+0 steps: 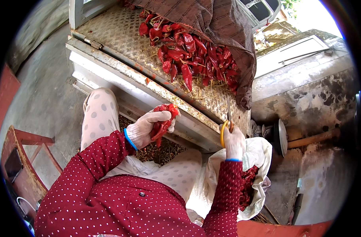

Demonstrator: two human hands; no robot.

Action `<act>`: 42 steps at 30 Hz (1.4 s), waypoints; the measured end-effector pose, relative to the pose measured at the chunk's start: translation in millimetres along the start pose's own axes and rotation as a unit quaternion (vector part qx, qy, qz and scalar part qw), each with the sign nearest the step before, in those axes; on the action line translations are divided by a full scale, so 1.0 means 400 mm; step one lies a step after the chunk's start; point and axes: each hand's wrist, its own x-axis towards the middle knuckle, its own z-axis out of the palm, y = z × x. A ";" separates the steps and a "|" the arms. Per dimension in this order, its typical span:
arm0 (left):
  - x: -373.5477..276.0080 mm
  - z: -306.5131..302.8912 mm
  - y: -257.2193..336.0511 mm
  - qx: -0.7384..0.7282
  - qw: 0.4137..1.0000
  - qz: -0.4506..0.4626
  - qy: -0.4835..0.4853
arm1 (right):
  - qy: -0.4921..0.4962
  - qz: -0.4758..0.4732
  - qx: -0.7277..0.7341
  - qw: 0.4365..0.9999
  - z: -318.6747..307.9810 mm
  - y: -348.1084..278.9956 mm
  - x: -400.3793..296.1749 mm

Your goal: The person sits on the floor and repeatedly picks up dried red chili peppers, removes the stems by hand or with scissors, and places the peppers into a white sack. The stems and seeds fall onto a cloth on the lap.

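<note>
My left hand [144, 126], in a white knit glove with a blue cuff edge, is closed around several dried red chili peppers [161, 127] above my lap. In my gloved right hand [234, 140] is a pair of scissors [225, 132] with yellow-orange handles. Their blades point away from me over the edge of a metal truck bed [109, 32]; whether the blades are apart cannot be made out. A heap of dried red chilies [195, 56] with pale stems lies on the bed, partly under a brown checked cloth [216, 17].
A white woven sack [259, 148] holding red chilies [248, 186] stands beside my right forearm. Stem scraps [165, 152] cover the ground between my legs. At the left is a worn wooden stool [20, 160] with a phone [13, 164] on it. A hinged metal side panel [139, 86] hangs along the bed's edge.
</note>
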 end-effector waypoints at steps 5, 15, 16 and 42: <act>0.009 -0.009 -0.002 -0.057 0.996 -0.023 -0.069 | 0.024 0.010 -0.057 0.998 0.009 -0.027 0.137; 0.012 0.002 -0.017 0.023 0.998 -0.041 0.040 | -0.049 -0.206 0.383 0.899 0.059 -0.193 -0.211; 0.009 0.014 -0.012 0.018 0.997 -0.049 0.053 | -0.084 -0.231 0.385 0.890 0.061 -0.223 -0.257; -0.009 0.055 -0.057 -0.059 0.987 -0.098 -0.111 | 0.214 0.108 -0.041 0.970 -0.103 0.350 -0.188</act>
